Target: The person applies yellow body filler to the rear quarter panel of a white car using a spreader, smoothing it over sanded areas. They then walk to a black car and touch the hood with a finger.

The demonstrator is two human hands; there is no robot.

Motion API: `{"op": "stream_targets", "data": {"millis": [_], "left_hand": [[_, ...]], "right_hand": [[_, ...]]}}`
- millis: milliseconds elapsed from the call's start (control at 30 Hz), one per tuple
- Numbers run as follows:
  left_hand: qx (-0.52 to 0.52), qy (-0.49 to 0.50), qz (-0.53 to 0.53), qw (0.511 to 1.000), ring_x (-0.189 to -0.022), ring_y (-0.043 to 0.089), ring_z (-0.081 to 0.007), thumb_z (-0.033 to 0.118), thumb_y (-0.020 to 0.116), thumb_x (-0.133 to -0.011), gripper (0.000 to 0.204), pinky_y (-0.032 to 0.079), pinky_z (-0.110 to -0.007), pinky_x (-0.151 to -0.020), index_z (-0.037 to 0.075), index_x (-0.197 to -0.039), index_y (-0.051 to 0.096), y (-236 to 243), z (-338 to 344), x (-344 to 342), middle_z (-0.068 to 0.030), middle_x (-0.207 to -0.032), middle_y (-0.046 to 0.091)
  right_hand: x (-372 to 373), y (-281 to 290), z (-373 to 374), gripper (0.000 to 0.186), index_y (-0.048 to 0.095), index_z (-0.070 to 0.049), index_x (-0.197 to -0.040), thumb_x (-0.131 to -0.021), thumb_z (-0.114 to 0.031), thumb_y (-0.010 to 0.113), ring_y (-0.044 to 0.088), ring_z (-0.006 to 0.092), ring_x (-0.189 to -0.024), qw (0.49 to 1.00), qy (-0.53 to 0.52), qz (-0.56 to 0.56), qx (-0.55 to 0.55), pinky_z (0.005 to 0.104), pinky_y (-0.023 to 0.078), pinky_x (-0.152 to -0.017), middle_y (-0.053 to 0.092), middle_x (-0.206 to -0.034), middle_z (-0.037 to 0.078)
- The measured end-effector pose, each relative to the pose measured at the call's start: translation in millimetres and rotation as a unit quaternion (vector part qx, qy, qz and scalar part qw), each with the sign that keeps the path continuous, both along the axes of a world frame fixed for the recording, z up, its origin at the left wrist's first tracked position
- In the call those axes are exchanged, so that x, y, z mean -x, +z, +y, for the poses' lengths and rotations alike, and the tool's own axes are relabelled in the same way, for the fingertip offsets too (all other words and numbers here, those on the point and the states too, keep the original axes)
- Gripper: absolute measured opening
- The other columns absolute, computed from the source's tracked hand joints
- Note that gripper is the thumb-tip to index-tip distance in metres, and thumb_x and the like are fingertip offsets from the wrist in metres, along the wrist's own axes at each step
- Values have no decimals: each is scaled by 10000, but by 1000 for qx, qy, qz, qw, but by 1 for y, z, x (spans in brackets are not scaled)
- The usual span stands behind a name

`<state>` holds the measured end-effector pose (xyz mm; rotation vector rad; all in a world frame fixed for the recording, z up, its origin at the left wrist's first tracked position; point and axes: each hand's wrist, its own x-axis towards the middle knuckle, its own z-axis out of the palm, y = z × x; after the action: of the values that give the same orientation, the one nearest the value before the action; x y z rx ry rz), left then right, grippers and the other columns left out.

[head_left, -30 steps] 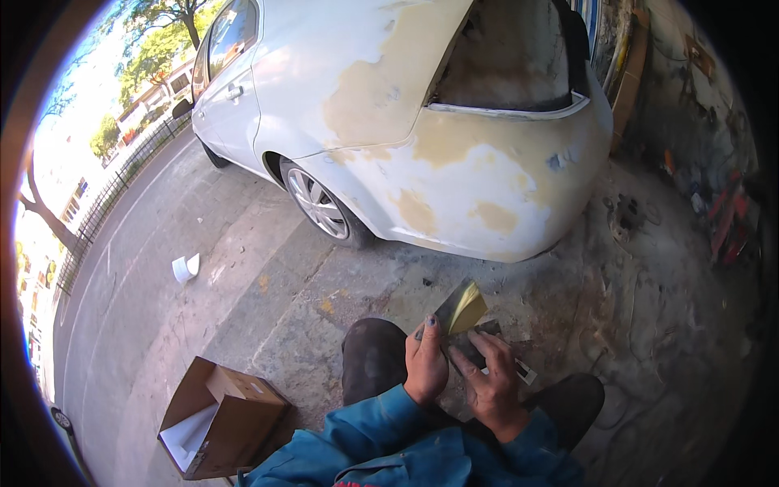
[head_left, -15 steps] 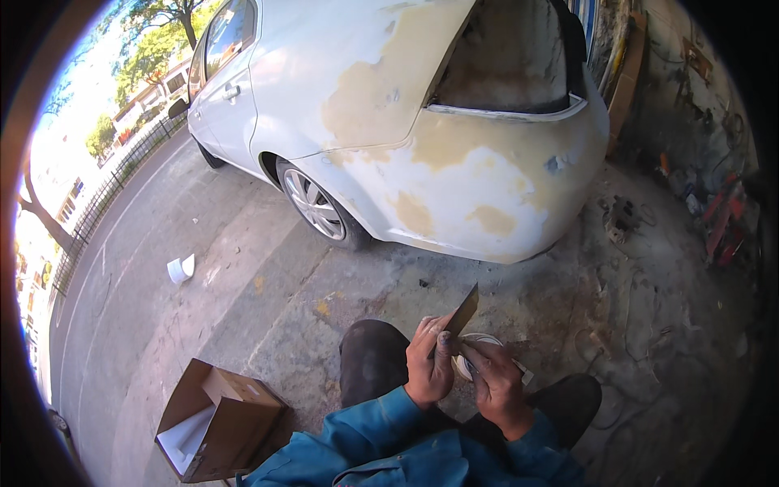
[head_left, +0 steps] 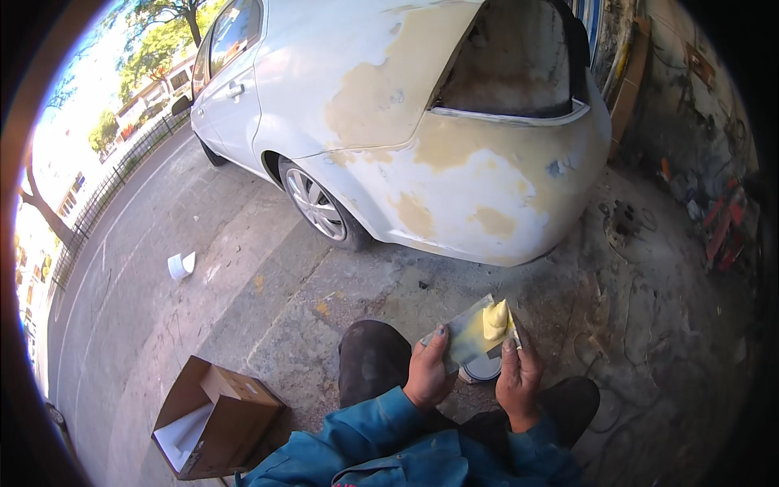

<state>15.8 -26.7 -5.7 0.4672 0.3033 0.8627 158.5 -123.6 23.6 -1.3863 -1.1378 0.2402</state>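
Note:
My left hand (head_left: 430,369) grips a thin, flat spreader plate (head_left: 466,341), smeared pale yellow and tilted toward me. A thick lump of yellow paste (head_left: 495,322) sits at its right end. My right hand (head_left: 520,380) is closed at that end, thumb up, on what looks like a second dark spreader, partly hidden by the paste and fingers. A round tin (head_left: 479,372) stands between my knees, below the plate, partly hidden by my hands.
A white car (head_left: 357,97) with tan filler patches stands ahead, its rear wheel (head_left: 316,207) near me. An open cardboard box (head_left: 243,414) sits at my lower left, a white curved scrap (head_left: 180,268) beyond it. Red clutter (head_left: 722,227) lies by the right wall.
The plate has turned from nearly edge-on to face up, showing the yellow paste. My right hand has shifted right and its thumb now points upward; my left hand has turned with the plate.

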Motion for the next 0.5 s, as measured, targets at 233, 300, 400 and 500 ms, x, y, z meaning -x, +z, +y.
{"op": "stream_targets", "data": {"millis": [233, 300, 400, 500], "left_hand": [[-40, 22, 5, 999, -1241, 716, -275, 371, 516, -1197, 516, 549, -417, -1119, -79, -1424, 627, -10, 12, 6, -175, -1369, 725], [-63, 34, 54, 996, -1218, 708, -243, 372, 511, -1202, 521, 551, -389, -1098, -84, -1426, 628, -12, 8, 2, -159, -1354, 725], [-97, 61, 90, 989, -1190, 688, -197, 374, 496, -1211, 528, 548, -355, -1077, -90, -1421, 634, -6, 2, -2, -134, -1324, 727], [-120, 99, 117, 981, -1119, 668, -148, 386, 490, -1214, 529, 554, -317, -987, -83, -1403, 647, -6, 8, 1, -103, -1259, 731]], "right_hand": [[-17, 8, -5, 394, 693, -15, -1450, -1063, -37, 628, 690, 434, -1208, 971, -48, -235, 20, 508, 560, -1032, 710, -1341, 227], [-11, 26, -2, 401, 700, -30, -1455, -1060, -29, 631, 664, 440, -1225, 963, -85, -256, -3, 522, 543, -1061, 691, -1374, 227], [8, 25, 6, 468, 718, -111, -1471, -1013, -27, 668, 604, 439, -1304, 942, -46, -333, 26, 548, 504, -1111, 634, -1455, 200], [25, 12, 3, 571, 730, -174, -1471, -936, 24, 692, 588, 430, -1334, 931, -2, -361, 52, 546, 501, -1125, 618, -1469, 181]]}}
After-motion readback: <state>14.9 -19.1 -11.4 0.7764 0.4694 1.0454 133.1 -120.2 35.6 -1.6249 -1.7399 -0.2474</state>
